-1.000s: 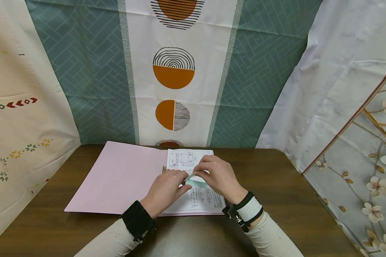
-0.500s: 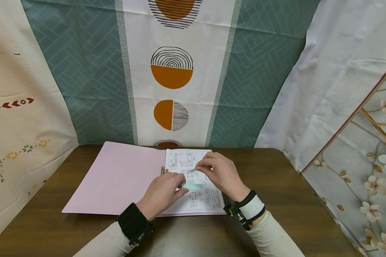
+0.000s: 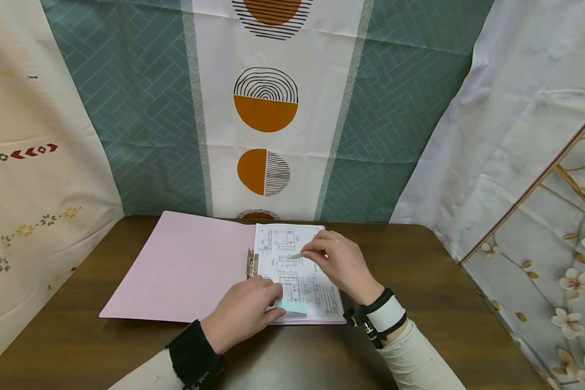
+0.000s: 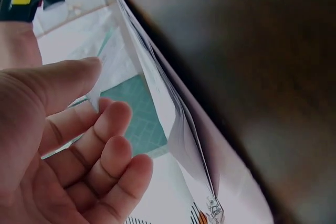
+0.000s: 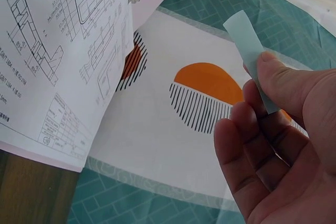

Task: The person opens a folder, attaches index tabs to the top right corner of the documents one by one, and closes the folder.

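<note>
A pink folder [image 3: 185,271] lies open on the brown table [image 3: 419,281], with white drawing sheets [image 3: 297,271] on its right half under a metal clip [image 3: 251,264]. My left hand [image 3: 272,303] holds a small teal sticky-note pad [image 3: 292,307] at the sheets' near edge. My right hand [image 3: 308,252] hovers over the middle of the sheets and pinches one pale teal strip [image 3: 296,255] between thumb and fingers. The right wrist view shows that strip [image 5: 244,40] standing up from the thumb [image 5: 283,87], with the sheets [image 5: 63,51] to the left. The left wrist view shows my curled fingers [image 4: 105,145] beside the sheets' edge [image 4: 178,129].
Patterned curtains hang close behind the table: teal and white with orange circles [image 3: 265,103] at the back, cream [image 3: 29,162] on the left, floral [image 3: 556,244] on the right. Bare tabletop lies right of the folder and along the near edge [image 3: 297,357].
The hands have separated. My left hand drew the teal pad toward the sheets' near edge, while my right hand lifted away toward the far side with one strip peeled off.
</note>
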`<state>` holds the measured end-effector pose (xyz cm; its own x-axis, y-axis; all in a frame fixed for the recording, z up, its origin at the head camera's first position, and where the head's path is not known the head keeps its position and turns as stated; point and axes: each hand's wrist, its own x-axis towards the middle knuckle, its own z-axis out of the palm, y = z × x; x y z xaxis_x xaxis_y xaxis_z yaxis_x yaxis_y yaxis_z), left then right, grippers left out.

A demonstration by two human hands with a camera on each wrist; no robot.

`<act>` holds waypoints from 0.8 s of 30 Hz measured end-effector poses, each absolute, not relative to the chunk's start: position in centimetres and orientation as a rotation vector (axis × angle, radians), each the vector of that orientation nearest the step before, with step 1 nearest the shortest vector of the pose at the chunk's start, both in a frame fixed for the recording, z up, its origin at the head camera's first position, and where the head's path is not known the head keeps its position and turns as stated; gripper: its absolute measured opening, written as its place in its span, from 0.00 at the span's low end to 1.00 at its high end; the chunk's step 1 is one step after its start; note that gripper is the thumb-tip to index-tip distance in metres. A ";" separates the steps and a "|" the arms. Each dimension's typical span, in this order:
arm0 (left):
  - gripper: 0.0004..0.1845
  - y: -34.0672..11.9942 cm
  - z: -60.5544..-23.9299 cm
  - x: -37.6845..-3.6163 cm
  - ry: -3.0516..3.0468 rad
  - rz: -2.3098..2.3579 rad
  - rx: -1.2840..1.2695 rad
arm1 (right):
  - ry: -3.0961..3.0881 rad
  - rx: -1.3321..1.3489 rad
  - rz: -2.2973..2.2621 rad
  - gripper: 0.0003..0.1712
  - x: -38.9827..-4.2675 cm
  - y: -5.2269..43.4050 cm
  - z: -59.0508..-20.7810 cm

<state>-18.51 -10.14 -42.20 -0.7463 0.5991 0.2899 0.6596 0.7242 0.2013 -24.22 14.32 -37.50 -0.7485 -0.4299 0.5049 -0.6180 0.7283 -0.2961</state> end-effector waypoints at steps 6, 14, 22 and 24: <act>0.16 -10.1 -42.5 -17.6 -2.675 -0.403 -1.150 | -2.534 0.806 0.628 0.06 -24.3 14.5 -37.5; 0.14 -9.8 -43.1 -17.1 -2.726 -0.351 -1.243 | -2.559 0.803 0.642 0.05 -24.2 14.4 -37.5; 0.14 -9.7 -43.3 -16.8 -2.762 -0.299 -1.278 | -2.573 0.777 0.668 0.07 -24.3 14.5 -37.8; 0.14 -9.6 -43.4 -16.8 -2.766 -0.281 -1.277 | -2.579 0.771 0.667 0.07 -24.3 14.6 -37.7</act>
